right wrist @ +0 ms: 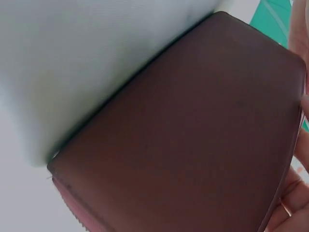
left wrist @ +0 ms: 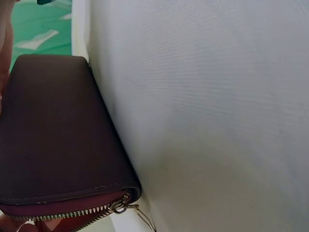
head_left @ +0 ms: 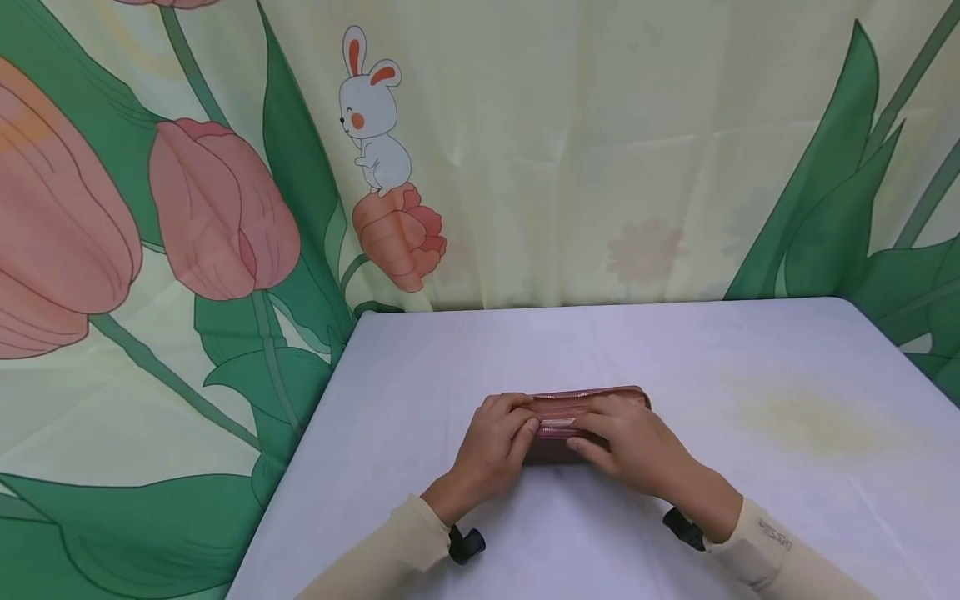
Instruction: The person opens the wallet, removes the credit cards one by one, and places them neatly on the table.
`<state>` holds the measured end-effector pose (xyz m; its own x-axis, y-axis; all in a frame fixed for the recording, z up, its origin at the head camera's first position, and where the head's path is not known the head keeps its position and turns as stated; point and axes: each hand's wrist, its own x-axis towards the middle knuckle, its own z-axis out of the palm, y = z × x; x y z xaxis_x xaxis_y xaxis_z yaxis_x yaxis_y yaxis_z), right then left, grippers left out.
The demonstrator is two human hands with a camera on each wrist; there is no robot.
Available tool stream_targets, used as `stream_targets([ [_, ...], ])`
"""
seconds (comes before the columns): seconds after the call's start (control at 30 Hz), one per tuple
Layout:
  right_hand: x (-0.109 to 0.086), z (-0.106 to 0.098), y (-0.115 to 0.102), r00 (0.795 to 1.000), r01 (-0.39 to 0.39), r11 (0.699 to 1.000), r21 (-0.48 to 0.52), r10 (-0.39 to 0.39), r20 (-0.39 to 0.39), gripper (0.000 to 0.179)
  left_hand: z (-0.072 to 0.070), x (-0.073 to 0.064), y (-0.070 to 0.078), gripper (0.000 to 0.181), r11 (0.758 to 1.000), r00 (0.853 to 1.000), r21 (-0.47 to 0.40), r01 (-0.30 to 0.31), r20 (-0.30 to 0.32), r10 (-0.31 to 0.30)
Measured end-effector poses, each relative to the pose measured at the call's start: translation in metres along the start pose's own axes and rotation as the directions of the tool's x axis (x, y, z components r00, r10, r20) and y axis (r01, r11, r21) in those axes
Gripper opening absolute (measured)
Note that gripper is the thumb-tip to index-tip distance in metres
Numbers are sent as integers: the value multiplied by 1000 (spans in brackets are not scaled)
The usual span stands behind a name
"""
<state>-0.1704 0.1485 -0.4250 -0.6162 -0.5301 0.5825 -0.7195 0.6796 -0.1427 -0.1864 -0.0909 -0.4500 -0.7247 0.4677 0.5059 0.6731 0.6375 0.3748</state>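
Note:
A dark brown zip-around wallet (head_left: pixel 555 452) stands on its long edge on the white table, its zipped top parted to show a reddish inside. My left hand (head_left: pixel 491 442) grips its left end, thumb on the near side and fingers over the top. At the right part of the opening, my right hand (head_left: pixel 637 442) holds the near wall, fingers at the parted top and thumb in front. The left wrist view shows the metal zipper pull (left wrist: pixel 118 207) at a lower corner. Fingers (right wrist: pixel 292 193) appear along the wallet's edge in the right wrist view; some fingertips are hidden.
A white cloth covers the table (head_left: pixel 465 350), with a faint yellowish patch (head_left: pixel 810 417) on the right. Behind it hangs a curtain (head_left: pixel 525 167) printed with tulips and a rabbit. Black straps with small mounts (head_left: pixel 467 545) sit at both wrists.

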Motion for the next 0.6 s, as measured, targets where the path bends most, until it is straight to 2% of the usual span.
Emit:
stream_targets([
  [0.07,-1,-3,1,1000,-7,1000,23,7,2,8,0,1,0,22,1000,1000,24,0,-7,0],
  [0.17,1,-7,4,998,-47,997,66,44,41,21,0,1,0,21,998,1000,65,-15,-10,16],
  [0.23,3,-9,6,993,-93,992,84,86,84,23,0,0,0,21,995,1000,93,-31,-1,31],
  [0.4,11,-18,15,962,-198,977,76,179,206,4,0,-6,0,29,991,997,124,-56,53,50],
  [0.6,17,-22,24,916,-231,972,31,207,343,13,1,-10,0,35,990,992,130,-52,121,36],
])
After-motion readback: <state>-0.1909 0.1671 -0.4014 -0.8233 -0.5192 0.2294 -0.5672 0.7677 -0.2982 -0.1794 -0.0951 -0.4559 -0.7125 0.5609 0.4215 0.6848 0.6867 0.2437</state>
